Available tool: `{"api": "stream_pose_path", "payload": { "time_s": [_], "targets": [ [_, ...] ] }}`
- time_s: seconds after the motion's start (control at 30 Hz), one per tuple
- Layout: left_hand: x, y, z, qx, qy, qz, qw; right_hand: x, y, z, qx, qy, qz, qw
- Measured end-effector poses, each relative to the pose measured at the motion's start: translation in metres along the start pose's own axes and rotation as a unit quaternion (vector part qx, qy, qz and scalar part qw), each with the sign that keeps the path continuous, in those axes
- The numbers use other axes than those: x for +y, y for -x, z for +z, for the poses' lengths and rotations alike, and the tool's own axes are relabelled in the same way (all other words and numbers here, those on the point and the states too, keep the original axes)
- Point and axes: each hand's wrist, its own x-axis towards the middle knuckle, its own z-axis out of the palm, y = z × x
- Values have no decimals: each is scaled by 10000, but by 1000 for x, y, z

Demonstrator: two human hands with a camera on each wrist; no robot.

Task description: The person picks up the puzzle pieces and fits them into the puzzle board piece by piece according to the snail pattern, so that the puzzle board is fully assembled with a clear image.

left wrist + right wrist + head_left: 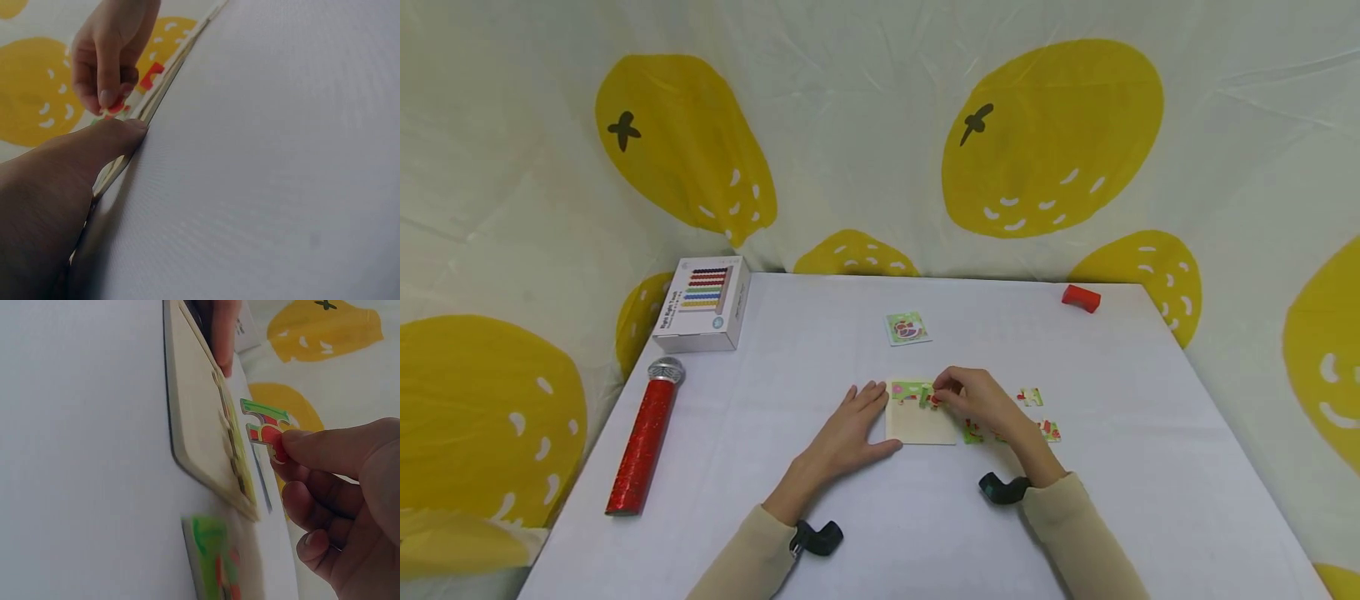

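Note:
A pale wooden puzzle board (921,429) lies on the table, with a row of green picture pieces (910,389) along its far edge. My right hand (976,400) pinches a green and red jigsaw piece (269,428) between thumb and fingertips, just above the board. My left hand (848,432) rests at the board's left side, fingers straight, its thumb (119,139) touching the board's edge. To the right of the board lie several loose jigsaw pieces (1030,397), some partly hidden by my right hand and wrist.
A small picture card (907,328) lies beyond the board. At the left are a white box (702,304) and a red microphone (642,450). A red block (1081,298) sits near the far right corner. A fruit-patterned cloth (865,125) hangs behind the table.

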Motion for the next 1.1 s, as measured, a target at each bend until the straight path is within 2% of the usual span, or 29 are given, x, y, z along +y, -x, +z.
{"api": "stream_pose_path", "payload": {
  "time_s": [0.4,0.67,0.93,1.1],
  "targets": [
    [0,0,0,-89,-89,-72,9999,-15,-12,22,-340,-11,-139,9993],
    [1,0,0,-107,3,-120,9999,-18,-17,32,-306,87,-159,9994],
    [0,0,1,-67,-14,-66,10000,-17,-14,35,-184,179,-286,9993],
    [0,-1,1,-104,-95,-94,9999,-17,-12,35,-257,433,-353,9981]
  ]
}}
